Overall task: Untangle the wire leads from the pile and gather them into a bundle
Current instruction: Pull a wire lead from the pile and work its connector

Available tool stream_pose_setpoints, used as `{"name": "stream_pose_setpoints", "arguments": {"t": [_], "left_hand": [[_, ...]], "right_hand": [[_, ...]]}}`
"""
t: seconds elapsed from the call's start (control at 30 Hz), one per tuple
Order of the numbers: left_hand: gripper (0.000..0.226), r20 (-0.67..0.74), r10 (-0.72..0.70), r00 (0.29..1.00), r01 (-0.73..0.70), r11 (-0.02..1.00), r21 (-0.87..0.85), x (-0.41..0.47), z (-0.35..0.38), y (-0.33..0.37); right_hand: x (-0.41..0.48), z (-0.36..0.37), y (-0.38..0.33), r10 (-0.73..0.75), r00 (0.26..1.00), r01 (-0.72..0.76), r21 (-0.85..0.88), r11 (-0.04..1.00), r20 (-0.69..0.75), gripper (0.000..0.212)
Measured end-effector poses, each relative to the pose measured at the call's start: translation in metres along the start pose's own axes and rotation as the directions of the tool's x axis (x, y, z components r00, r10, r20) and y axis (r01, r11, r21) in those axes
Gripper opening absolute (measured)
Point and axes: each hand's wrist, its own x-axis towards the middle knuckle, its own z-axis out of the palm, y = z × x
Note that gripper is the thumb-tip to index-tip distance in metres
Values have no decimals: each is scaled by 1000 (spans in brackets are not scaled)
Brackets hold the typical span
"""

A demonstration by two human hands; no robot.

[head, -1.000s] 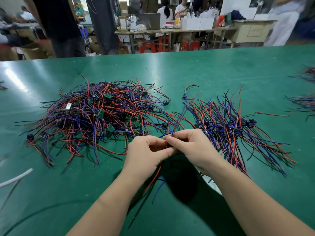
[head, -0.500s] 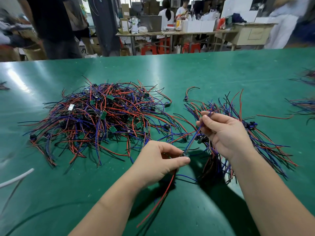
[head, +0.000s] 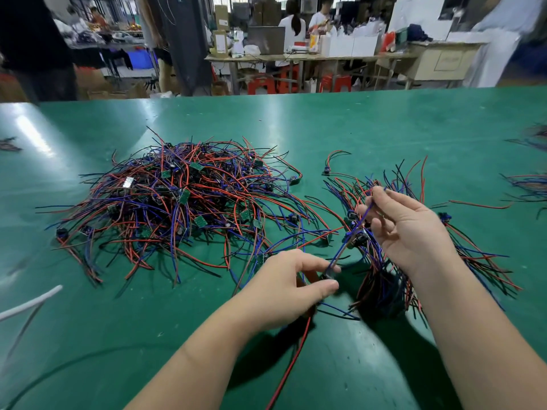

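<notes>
A big tangled pile of red, blue and black wire leads (head: pixel 180 208) with small green boards lies on the green table, left of centre. A gathered bundle of leads (head: pixel 387 279) fans out at the right, partly hidden under my right forearm. My left hand (head: pixel 284 285) pinches the connector end of one lead, whose red wire trails down toward me. My right hand (head: pixel 405 229) is raised above the bundle and pinches that lead's blue wire (head: pixel 359 223), stretched between both hands.
More leads lie at the table's right edge (head: pixel 529 187). A white cable (head: pixel 26 306) crosses the near left corner. A single short lead (head: pixel 333 161) lies behind the bundle. Beyond the table's far edge are benches, red stools and people.
My hands have parted. The right hand rose up and to the right, drawing the blue wire out, while the left hand stayed low holding the connector end.
</notes>
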Motion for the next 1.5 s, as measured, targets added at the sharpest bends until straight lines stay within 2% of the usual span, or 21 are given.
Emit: {"name": "stream_pose_setpoints", "arguments": {"t": [0.07, 0.13, 0.17, 0.23, 0.3, 0.37, 0.43, 0.53, 0.63, 0.77, 0.83, 0.9, 0.93, 1.03, 1.1, 1.2, 1.37, 1.5], "left_hand": [[14, -8, -15, 1000, 14, 986, -164, -1, -1, 2], [14, -21, -38, 999, 26, 903, -428, -1, -3, 5], [13, -53, -41, 998, 7, 847, -532, -1, -5, 7], [20, -154, -58, 986, -59, 746, -663, 1, -8, 9], [25, -270, -80, 959, -143, 687, -712, 2, -10, 9], [28, -381, -95, 920, -214, 693, -688, 3, -10, 8], [30, -484, -78, 872, -266, 754, -601, 5, -8, 7], [33, -600, 29, 799, -307, 878, -366, 3, -4, 3], [35, -644, 92, 759, -261, 950, -172, 2, 2, -3], [26, -581, 161, 798, -222, 975, -34, 3, 6, -4], [24, -581, 72, 811, -211, 962, -175, 3, 6, -2], [14, -532, -124, 837, -178, 859, -481, 3, 6, 3], [5, -489, -179, 854, -162, 801, -576, 3, 5, 6], [22, -371, -219, 902, -80, 761, -643, 3, 6, 9], [15, -325, -245, 913, -30, 755, -655, 4, 8, 9], [13, -288, -289, 913, 28, 748, -663, 6, 7, 7], [17, -218, -260, 941, 75, 788, -611, 4, 11, 9], [18, -110, -255, 961, 150, 810, -568, 2, 14, 7]], "right_hand": [[4, -1, 0, 62, 998, -62, 72, 995, 1, 23], [9, 0, 2, 107, 994, -110, 106, 988, 36, 36], [8, 1, 3, 135, 989, -141, 89, 986, 69, 33], [3, 4, 8, 193, 969, -190, -39, 981, 154, 16], [-3, 6, 17, 272, 914, -194, -264, 945, 301, 39], [-13, 10, 26, 323, 842, -167, -360, 918, 433, 39], [-20, 16, 30, 318, 798, -178, -304, 936, 511, 25], [-24, 22, 33, 262, 806, -239, -114, 964, 530, 14], [-27, 25, 34, 252, 833, -271, -32, 962, 492, 13], [-26, 26, 30, 210, 875, -200, -69, 977, 436, 14], [-23, 23, 26, 186, 897, -165, -88, 982, 401, 14], [-21, 19, 24, 171, 901, -134, -118, 984, 399, 12], [-22, 18, 24, 165, 896, -116, -141, 983, 413, 12], [-25, 19, 30, 157, 878, -76, -194, 978, 452, 10], [-25, 20, 32, 136, 890, -28, -246, 969, 435, 6], [-21, 18, 30, 80, 938, 29, -306, 952, 338, 12], [-7, 8, 13, 39, 991, -26, -99, 995, 128, 5], [6, -4, 6, 7, 997, -4, 42, 999, -81, 14]]}}
